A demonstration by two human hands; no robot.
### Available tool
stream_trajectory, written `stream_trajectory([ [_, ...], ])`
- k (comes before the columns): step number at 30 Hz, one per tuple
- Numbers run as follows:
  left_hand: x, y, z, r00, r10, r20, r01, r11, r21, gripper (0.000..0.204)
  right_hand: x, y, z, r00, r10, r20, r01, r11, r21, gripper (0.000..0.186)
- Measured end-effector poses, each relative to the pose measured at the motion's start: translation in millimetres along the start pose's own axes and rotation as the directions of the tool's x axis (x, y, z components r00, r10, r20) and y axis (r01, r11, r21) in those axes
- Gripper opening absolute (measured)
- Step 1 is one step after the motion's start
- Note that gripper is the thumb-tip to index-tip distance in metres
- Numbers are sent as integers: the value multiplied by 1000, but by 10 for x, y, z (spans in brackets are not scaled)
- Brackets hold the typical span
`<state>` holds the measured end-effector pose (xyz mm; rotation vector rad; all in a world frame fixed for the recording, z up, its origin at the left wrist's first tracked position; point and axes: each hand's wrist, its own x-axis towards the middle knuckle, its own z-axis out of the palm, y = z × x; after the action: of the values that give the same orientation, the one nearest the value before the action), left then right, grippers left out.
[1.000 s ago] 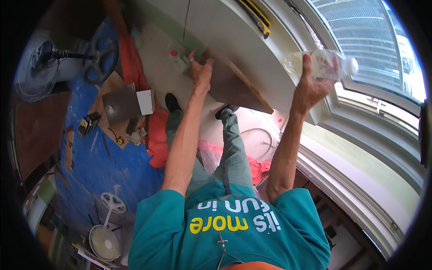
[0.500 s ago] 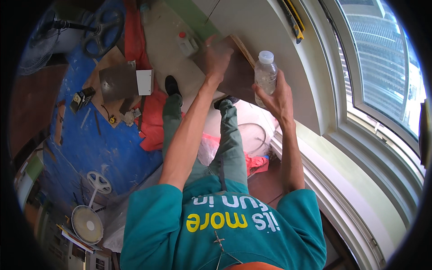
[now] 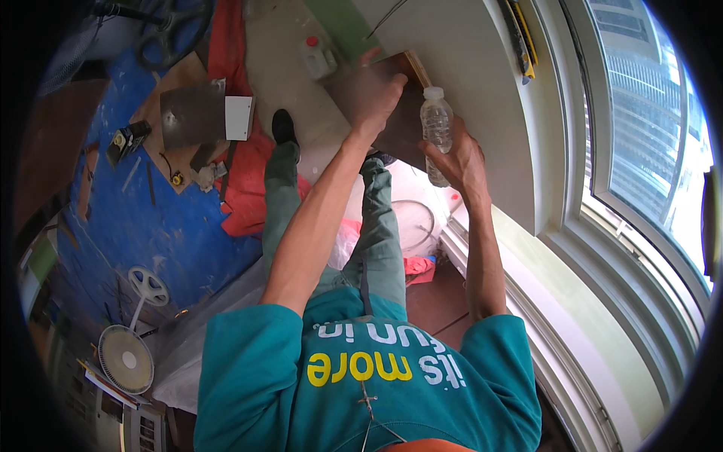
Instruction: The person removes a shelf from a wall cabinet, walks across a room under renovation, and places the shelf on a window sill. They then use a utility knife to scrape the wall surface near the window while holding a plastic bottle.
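Note:
My right hand point(image 3: 463, 162) is wrapped round a clear plastic bottle point(image 3: 437, 124) with a white cap, held upright beside a dark brown board point(image 3: 407, 124). What looks like clear liquid or droplets shows inside the bottle. The board has a pale, layered plywood edge at its far right. Over its upper part lies my left hand point(image 3: 376, 98), with the thumb toward that edge. Motion smears its fingers, so whether it grips the board or something on it cannot be told.
Beyond the board stands a white jug point(image 3: 318, 59) with a red cap. A yellow-and-black cutter point(image 3: 525, 45) lies on the sill by the window at right. On the blue floor sheet point(image 3: 188, 233) at left are another brown board point(image 3: 193, 118), a tape measure point(image 3: 177, 178) and fans point(image 3: 126, 360).
The view has shifted slightly. My left hand has moved a little to the right over the board, still blurred. The bottle stays in my right hand and stands a little closer to the board's edge.

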<state>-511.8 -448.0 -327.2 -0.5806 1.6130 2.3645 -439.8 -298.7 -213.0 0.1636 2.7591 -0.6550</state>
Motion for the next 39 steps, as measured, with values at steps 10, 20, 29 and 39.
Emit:
stream_trajectory([
  [10,-62,108,-41,1000,11,-11,-11,999,30,75,63,-53,36,999,0,52,2,999,-40,82],
  [20,-73,211,-29,997,-28,-67,35,994,107,73,117,-100,-25,994,-26,110,40,992,-123,85],
  [29,-100,256,-48,997,-39,-67,45,995,90,74,221,-204,-139,969,95,227,-45,976,-215,75],
  [39,-104,231,-84,998,0,-68,7,995,104,76,331,-289,-230,943,146,298,-86,975,-205,71],
])
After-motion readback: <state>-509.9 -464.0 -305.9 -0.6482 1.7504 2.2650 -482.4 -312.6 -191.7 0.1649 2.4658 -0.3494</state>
